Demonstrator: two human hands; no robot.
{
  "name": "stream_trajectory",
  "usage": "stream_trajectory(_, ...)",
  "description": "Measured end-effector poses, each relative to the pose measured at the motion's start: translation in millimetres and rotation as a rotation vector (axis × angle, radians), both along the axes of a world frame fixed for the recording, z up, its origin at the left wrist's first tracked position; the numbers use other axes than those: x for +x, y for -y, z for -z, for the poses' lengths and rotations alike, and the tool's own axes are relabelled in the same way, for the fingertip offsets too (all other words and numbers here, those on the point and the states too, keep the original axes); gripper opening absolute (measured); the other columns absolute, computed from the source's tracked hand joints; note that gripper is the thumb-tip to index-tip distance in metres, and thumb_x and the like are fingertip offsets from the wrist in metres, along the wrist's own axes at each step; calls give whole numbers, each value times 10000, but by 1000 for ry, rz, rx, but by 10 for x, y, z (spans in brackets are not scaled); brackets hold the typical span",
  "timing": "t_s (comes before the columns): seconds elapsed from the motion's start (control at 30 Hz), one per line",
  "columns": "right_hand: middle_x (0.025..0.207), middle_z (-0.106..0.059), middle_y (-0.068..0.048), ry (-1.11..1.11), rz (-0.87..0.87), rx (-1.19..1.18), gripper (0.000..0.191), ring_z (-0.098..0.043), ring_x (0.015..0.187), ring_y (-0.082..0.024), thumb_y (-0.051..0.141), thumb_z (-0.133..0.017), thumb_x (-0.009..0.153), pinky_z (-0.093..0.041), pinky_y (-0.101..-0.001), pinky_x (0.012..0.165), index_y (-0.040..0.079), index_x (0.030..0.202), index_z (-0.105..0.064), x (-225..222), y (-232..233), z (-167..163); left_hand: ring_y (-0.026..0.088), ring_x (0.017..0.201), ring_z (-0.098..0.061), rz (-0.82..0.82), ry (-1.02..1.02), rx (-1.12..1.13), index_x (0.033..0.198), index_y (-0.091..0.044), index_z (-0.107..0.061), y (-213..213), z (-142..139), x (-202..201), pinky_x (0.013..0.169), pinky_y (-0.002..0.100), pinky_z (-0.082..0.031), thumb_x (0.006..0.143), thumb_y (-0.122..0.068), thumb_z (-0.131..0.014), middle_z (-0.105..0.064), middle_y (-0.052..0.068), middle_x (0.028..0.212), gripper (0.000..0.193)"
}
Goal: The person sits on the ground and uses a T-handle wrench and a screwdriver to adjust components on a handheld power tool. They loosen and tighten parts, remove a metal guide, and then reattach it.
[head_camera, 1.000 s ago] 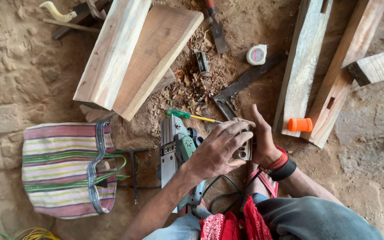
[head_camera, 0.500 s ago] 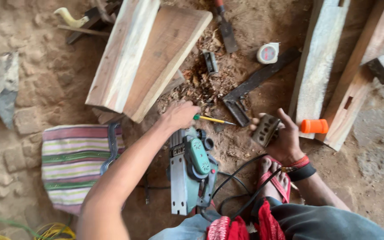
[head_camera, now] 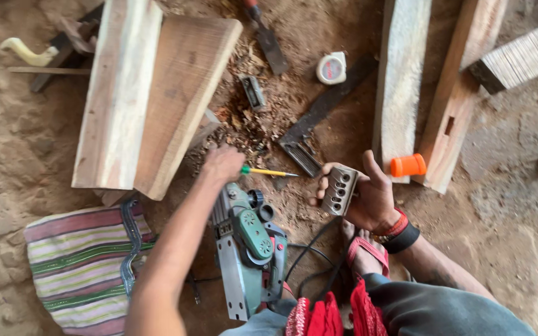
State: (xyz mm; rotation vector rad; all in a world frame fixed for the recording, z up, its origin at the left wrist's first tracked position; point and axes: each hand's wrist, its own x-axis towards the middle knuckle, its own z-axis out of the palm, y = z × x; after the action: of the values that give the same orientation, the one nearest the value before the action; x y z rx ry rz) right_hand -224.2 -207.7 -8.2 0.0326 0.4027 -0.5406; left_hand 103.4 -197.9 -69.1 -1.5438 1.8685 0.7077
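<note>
**Item: hands split from the planer block**

I log the left hand (head_camera: 222, 163) now moved forward, fingers closing on the green-tipped pencil (head_camera: 268, 172) beyond the electric planer (head_camera: 247, 249). Right hand (head_camera: 368, 196) has swung right, clamped around the metal block (head_camera: 339, 190). Striped bag (head_camera: 82, 264) near left.

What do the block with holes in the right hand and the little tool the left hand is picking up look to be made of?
The block held by the right hand looks like dull grey cast metal: matte, hard-edged, with round drilled holes. The small screwdriver at the left hand seems to have a glossy green plastic handle part and a yellowish shaft; its tip is too small to judge.
</note>
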Motion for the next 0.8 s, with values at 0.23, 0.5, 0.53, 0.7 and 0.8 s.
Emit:
stream_trajectory(0.23,1052,-632,-156,149,91,-15,800,-624,978,-301,738,-447,999,-476,-509,980,-2,1280,-564,-163,-65,-142,157,527,-526,-182,-412,-285,1188,-99,-682,-207,-709,67,474,357,-497,934,-84,-551,-676,105,789,286)
stream_trajectory(0.5,1079,-608,-117,57,69,-156,723,-600,992,-264,692,-456,1012,-492,-461,942,28,1282,-549,-266,-85,-68,88,355,-418,-301,-715,-551,1265,-106,-687,-829,-1845,-107,217,270,-347,989,-126,-422,-732,79,835,383)
stream_trajectory(0.53,1070,-610,-111,14,58,-208,691,-604,985,-265,684,-456,1017,-501,-459,907,38,1243,-550,-264,-80,-45,91,351,-413,-235,-718,-617,1242,-90,-706,-899,-1899,-179,205,273,-346,979,-110,-443,-734,87,820,372)
stream_trajectory(0.7,1002,-587,-76,-417,204,-508,656,-564,911,-194,665,-427,1053,-471,-339,783,38,1177,-573,-231,-156,-2,85,492,-577,-6,-768,-824,1106,-96,-757,-1054,-2078,-546,310,245,-444,953,-261,-743,-740,70,840,225)
stream_trajectory(0.8,960,-591,-88,-438,307,-624,652,-537,879,-167,658,-414,1061,-443,-304,765,40,1159,-595,-233,-196,-69,112,558,-639,-166,-777,-764,1144,-132,-771,-1077,-2197,-706,437,281,-529,897,-244,-776,-698,23,783,272)
